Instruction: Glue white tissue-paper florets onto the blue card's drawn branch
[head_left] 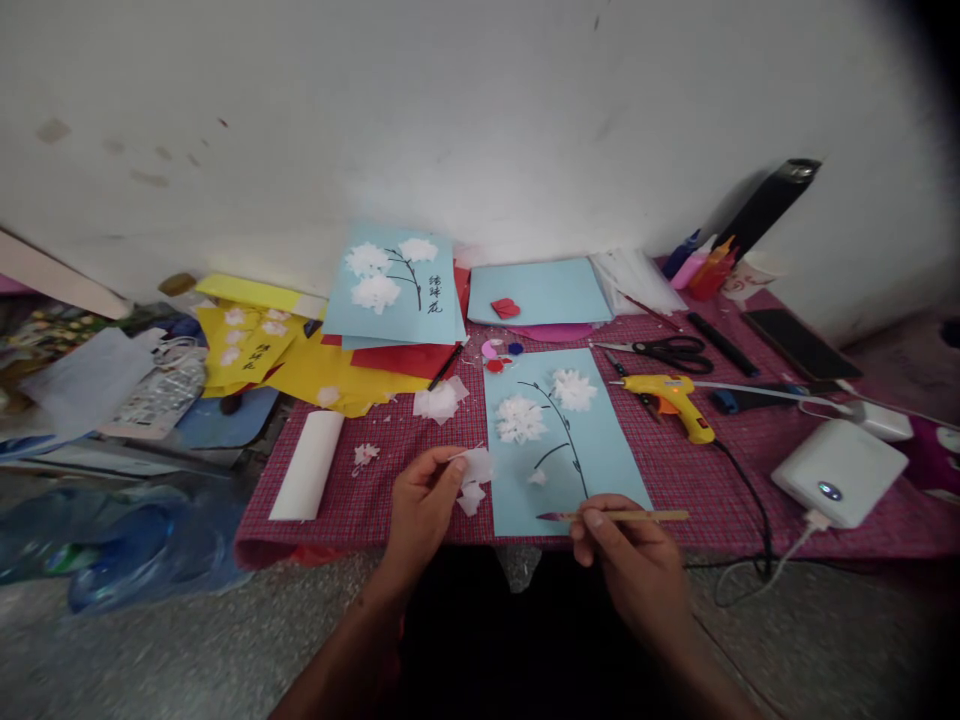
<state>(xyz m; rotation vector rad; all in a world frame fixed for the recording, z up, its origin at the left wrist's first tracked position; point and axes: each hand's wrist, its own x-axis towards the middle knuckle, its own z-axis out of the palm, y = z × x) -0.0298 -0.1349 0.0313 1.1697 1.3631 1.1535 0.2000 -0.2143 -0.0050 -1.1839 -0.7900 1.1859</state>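
My left hand (426,500) pinches a thin piece of white tissue paper (478,463) at the left edge of a light blue card (517,510). My right hand (626,545) is closed around a paintbrush (649,516), its dark tip pointing left over the card's lower part. A black branch (568,440) is drawn on the card. Two fluffy white paper flowers (521,419) sit on it, and a small white tuft (537,477) lies near a lower twig. More tissue pieces (441,400) are stacked left of the card.
Right of the card lie scissors (667,350), a yellow glue gun (673,400) with its cable, and a white power bank (840,470). A finished blue flower card (397,285) leans at the back. A white roll (307,467) lies at left, near yellow paper (360,388).
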